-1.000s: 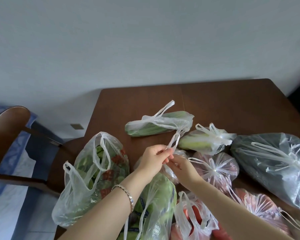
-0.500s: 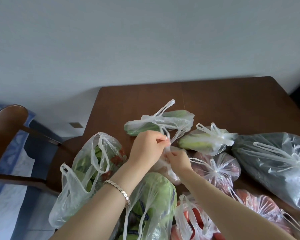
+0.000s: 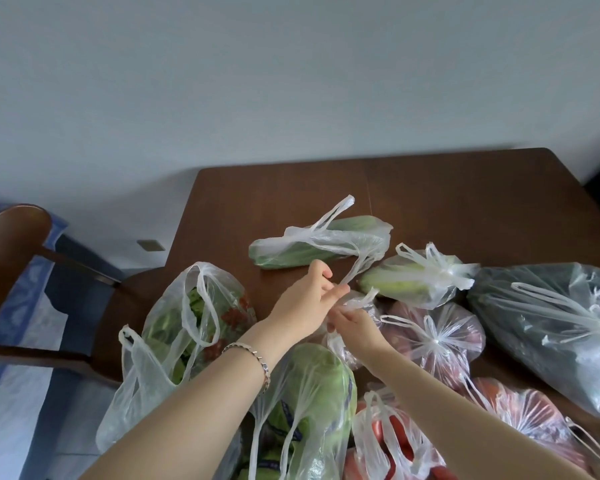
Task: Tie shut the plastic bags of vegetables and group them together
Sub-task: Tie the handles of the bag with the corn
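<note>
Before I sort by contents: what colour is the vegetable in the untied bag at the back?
The vegetable is green; head view shows it.

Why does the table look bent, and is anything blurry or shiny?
Head view: the wide lens bows the edges of the brown wooden table; light is soft and even, with faint shadows; glare streaks the large clear plastic bag of dark greens on the right; the left hand and right hand, pinching handles of the small clear plastic bag, look slightly soft.

Pale, evenly lit wall behind a dark brown wooden table. At left, a curved-backed wooden chair beside blue patterned fabric, seat at the table edge.
</note>
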Tool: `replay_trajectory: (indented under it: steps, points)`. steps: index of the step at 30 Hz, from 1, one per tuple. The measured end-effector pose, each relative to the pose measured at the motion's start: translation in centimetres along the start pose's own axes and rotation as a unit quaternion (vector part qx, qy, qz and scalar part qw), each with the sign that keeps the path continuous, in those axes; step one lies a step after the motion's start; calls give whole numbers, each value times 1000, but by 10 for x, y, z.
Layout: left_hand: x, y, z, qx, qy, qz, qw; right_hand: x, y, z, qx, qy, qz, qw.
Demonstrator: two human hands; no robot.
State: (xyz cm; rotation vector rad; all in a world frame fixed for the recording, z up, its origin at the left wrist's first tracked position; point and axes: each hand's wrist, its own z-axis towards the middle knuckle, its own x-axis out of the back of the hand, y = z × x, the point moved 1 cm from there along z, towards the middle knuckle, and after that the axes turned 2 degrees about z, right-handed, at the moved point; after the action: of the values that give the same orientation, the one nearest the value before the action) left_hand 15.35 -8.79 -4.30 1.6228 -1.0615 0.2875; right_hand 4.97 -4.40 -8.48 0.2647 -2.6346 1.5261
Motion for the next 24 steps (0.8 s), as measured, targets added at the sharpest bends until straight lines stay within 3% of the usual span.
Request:
replay_trajectory:
  steps: [2, 5, 11, 15, 18, 20, 24]
  points:
    - [-6, -15, -3, -3, -45, 38, 998, 2, 4, 2, -3, 8, 35, 999]
    - [-10, -32, -7, -22, -46, 33, 998, 6, 11, 5, -6, 51, 75, 996]
    - [-8, -45, -8, -2, 74, -17, 997, 7, 16, 6, -9, 124, 124, 984]
    - [-8, -46, -11, 47, 111, 117, 986, 7, 14, 4, 40, 127, 146, 980]
    - [-5, -34, -13, -83, 111, 196, 971, 9, 14, 1, 84, 105, 95, 986]
    - [-4, -23, -11, -160, 70, 216, 961, 12, 13, 1, 109, 88, 58, 988]
    - [-4, -26, -1, -170, 10, 210, 963, 17, 14, 5, 95, 75, 79, 989]
